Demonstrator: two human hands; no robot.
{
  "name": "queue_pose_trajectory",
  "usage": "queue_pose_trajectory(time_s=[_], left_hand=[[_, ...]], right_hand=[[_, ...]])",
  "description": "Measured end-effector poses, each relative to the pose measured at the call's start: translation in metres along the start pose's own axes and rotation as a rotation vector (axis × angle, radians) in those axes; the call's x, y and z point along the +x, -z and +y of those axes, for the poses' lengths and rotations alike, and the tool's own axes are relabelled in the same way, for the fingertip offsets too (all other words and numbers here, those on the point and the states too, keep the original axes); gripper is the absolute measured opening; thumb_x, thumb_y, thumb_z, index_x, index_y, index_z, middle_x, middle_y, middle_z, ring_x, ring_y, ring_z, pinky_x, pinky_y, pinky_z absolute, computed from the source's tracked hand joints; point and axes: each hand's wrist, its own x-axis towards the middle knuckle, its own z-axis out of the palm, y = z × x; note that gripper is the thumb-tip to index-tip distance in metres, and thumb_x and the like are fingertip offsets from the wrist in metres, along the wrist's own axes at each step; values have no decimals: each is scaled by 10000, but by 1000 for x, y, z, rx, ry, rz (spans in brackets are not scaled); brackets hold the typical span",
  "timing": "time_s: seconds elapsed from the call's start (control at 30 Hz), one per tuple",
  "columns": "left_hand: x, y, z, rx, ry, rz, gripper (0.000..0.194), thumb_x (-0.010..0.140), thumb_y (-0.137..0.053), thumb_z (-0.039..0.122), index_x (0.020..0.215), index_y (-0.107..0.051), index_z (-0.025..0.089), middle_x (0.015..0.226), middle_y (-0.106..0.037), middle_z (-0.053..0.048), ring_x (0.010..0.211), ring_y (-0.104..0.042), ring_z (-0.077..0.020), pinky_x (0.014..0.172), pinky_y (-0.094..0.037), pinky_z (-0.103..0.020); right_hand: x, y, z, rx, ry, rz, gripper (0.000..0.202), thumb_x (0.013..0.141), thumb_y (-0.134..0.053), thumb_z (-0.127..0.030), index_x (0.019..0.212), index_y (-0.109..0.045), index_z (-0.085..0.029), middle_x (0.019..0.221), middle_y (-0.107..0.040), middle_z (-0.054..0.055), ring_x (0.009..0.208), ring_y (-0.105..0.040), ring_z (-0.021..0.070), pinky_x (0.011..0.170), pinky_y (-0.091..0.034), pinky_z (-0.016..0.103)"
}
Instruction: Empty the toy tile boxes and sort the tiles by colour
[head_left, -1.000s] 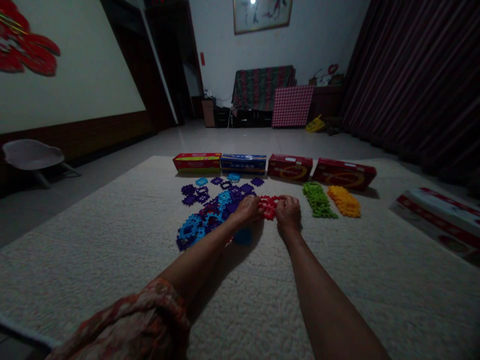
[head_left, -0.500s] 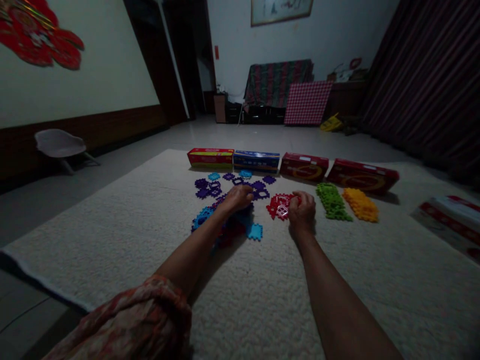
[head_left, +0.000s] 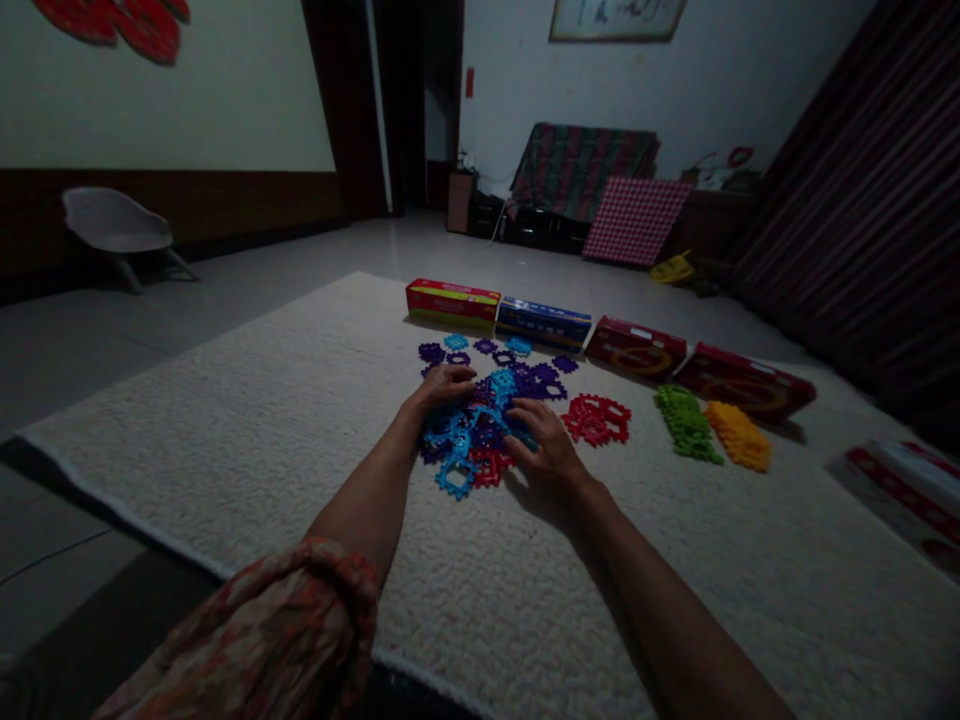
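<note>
A mixed pile of notched plastic building pieces (head_left: 484,425), blue, purple and red, lies on the cream mat (head_left: 300,400). At its left edge rests my left hand (head_left: 444,386), fingers stretched over the pieces. My right hand (head_left: 546,442) touches the pile from the right, its thumb and fingers spread apart. Beyond my right hand lies a group of red pieces (head_left: 598,419). Behind the pile are scattered purple pieces (head_left: 546,378) and a few light blue ones (head_left: 456,342). Farther right lie a green row (head_left: 686,424) and a yellow row (head_left: 739,436) of similar pieces.
Along the mat's far side stand a red-yellow box (head_left: 453,305), a blue box (head_left: 543,324) and two dark red boxes (head_left: 636,350). Another box (head_left: 904,500) sits at the right. A small chair (head_left: 120,225) is on the tiled floor at left.
My right hand has left the red group and moved left to the mixed pile. My left hand has shifted to the pile's left side, uncovering its middle. The camera view has turned and tilted.
</note>
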Motion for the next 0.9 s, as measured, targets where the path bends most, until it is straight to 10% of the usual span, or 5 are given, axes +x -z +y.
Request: queue_pose_trajectory(time_s=[0.23, 0.9], left_hand=[[1, 0, 3, 87, -20, -168, 424, 745, -721, 279, 1155, -749, 175, 1032, -785, -53, 872, -715, -181, 812, -557, -259], [18, -5, 1, 152, 55, 139, 553, 722, -616, 38, 1246, -723, 177, 1119, -770, -53, 999, -716, -185, 910, -550, -253]], right_hand=[[11, -20, -2, -80, -80, -73, 355, 878, -563, -246, 1214, -639, -159, 1240, -654, 161, 1188, -571, 295, 1046, -471, 508], [28, -23, 26, -243, -209, 62, 292, 831, -505, -112, 1034, -704, -178, 1167, -699, 134, 1131, -581, 277, 985, -447, 451]])
